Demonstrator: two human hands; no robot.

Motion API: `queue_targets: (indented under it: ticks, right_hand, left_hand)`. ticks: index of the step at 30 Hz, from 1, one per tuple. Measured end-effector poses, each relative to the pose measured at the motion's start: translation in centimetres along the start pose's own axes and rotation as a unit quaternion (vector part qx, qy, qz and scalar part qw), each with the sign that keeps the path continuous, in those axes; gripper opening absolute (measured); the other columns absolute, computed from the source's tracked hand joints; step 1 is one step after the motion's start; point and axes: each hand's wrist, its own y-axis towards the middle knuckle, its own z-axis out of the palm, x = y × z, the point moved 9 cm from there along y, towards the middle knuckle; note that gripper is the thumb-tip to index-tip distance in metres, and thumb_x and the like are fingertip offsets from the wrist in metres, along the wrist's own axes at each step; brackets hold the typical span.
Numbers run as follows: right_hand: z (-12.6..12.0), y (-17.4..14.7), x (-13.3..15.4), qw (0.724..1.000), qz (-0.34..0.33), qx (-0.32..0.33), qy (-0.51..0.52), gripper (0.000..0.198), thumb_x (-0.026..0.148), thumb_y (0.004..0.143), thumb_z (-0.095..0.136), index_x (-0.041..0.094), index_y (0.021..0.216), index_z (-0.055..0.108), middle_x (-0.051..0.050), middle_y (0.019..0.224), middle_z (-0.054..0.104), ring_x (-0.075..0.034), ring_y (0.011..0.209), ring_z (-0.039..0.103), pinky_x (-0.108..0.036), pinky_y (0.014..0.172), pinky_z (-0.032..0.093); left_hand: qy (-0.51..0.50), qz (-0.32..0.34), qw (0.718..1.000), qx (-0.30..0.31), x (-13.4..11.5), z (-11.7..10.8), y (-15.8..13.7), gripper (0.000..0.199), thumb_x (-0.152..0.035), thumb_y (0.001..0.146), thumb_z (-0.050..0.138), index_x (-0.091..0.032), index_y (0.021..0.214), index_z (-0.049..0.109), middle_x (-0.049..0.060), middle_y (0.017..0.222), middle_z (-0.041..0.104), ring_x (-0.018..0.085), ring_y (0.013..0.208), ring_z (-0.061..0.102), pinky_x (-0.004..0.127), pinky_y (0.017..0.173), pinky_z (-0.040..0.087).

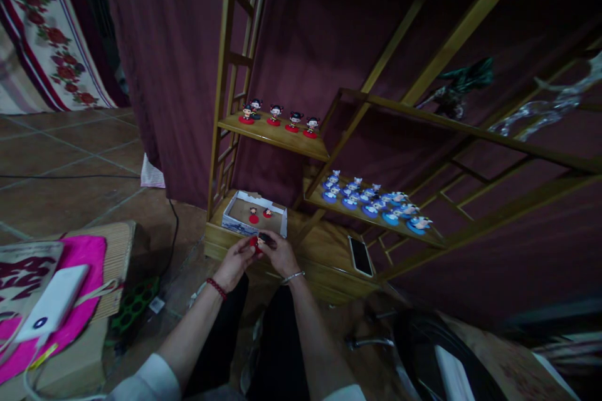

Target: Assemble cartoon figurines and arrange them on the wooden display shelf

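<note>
Both of my hands meet in front of the low shelf, fingers closed round one small doll figurine (257,242) with dark hair and red on it. My left hand (235,262) grips its left side, and my right hand (281,255) pinches it from the right. Just beyond them stands an open shallow cardboard box (227,223) with a red-based figurine (253,215) and a second figurine (268,213) inside. Several similar figurines on red bases, one of them a doll (275,115), line the small upper shelf (282,140).
Several blue and purple figurines (351,200) crowd the middle shelf (313,191). A phone (360,255) lies on the lower surface at right. A green sculpture (463,84) stands higher up. At left, a white power bank (54,302) rests on pink cloth (91,263). A black seat (423,338) is at lower right.
</note>
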Motion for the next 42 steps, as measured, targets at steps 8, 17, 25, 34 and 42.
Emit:
queue_targets:
  ticks: [8, 17, 25, 34, 42]
  right_hand:
    - [0.0, 0.0, 0.6, 1.0, -0.022, 0.002, -0.019, 0.03, 0.017, 0.068, 0.054, 0.022, 0.098, 0.058, -0.002, 0.093, 0.059, -0.014, 0.082, 0.056, -0.028, 0.076, 0.045]
    - [-0.1, -0.2, 1.9, 0.997, -0.048, 0.024, -0.051, 0.028, 0.018, 0.069, 0.054, 0.024, 0.096, 0.06, -0.001, 0.089, 0.059, -0.014, 0.083, 0.055, -0.028, 0.078, 0.043]
    - [-0.2, -0.1, 0.6, 1.0, -0.012, 0.014, -0.013, 0.037, 0.016, 0.067, 0.054, 0.024, 0.104, 0.055, -0.001, 0.099, 0.06, -0.015, 0.089, 0.056, -0.031, 0.082, 0.044]
    - [-0.8, -0.3, 0.3, 1.0, 0.009, -0.004, 0.018, 0.036, 0.018, 0.067, 0.055, 0.022, 0.103, 0.053, -0.001, 0.094, 0.062, -0.016, 0.086, 0.058, -0.033, 0.079, 0.047]
    - [-1.1, -0.5, 0.0, 1.0, -0.002, -0.012, -0.004, 0.025, 0.022, 0.07, 0.053, 0.022, 0.094, 0.059, -0.002, 0.092, 0.063, -0.016, 0.084, 0.058, -0.032, 0.079, 0.046]
  left_hand:
    - [0.019, 0.001, 0.999, 0.03, -0.4, 0.7, -0.2, 0.028, -0.012, 0.064, 0.062, -0.012, 0.093, 0.06, 0.007, 0.092, 0.062, 0.016, 0.087, 0.056, 0.035, 0.084, 0.042]
    - [0.028, -0.009, 0.999, 0.037, -0.2, 1.0, -0.4, 0.025, -0.014, 0.064, 0.063, -0.01, 0.089, 0.062, 0.008, 0.089, 0.063, 0.018, 0.086, 0.057, 0.037, 0.085, 0.042]
    - [0.022, -0.023, 0.999, 0.01, 0.2, 0.5, 0.1, 0.026, -0.01, 0.063, 0.062, -0.012, 0.089, 0.061, 0.008, 0.091, 0.063, 0.017, 0.085, 0.057, 0.036, 0.083, 0.044]
    - [0.005, -0.029, 1.0, -0.007, 0.3, 1.0, 0.3, 0.027, -0.007, 0.064, 0.06, -0.012, 0.09, 0.061, 0.008, 0.093, 0.062, 0.016, 0.083, 0.057, 0.036, 0.083, 0.044]
    - [0.016, -0.028, 0.999, 0.006, 0.6, 1.1, 0.4, 0.023, -0.007, 0.065, 0.059, -0.012, 0.088, 0.062, 0.008, 0.089, 0.063, 0.016, 0.083, 0.058, 0.036, 0.084, 0.043]
